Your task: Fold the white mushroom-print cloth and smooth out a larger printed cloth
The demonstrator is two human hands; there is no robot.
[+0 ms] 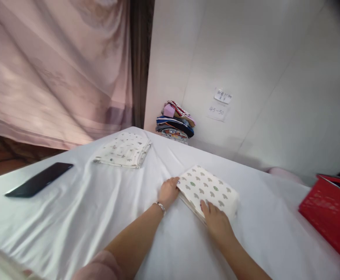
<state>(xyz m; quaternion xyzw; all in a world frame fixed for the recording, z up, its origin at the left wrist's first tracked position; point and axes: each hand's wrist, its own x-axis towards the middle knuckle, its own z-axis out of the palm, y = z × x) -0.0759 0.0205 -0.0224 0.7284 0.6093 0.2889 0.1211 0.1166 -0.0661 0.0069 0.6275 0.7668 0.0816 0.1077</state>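
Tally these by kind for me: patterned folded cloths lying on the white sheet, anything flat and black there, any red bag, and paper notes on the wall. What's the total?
Patterned folded cloths: 2
Flat black object: 1
Red bag: 1
Paper notes: 2
Total: 6

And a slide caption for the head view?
Left hand and right hand touching a folded patterned cloth; another folded cloth lies farther back.
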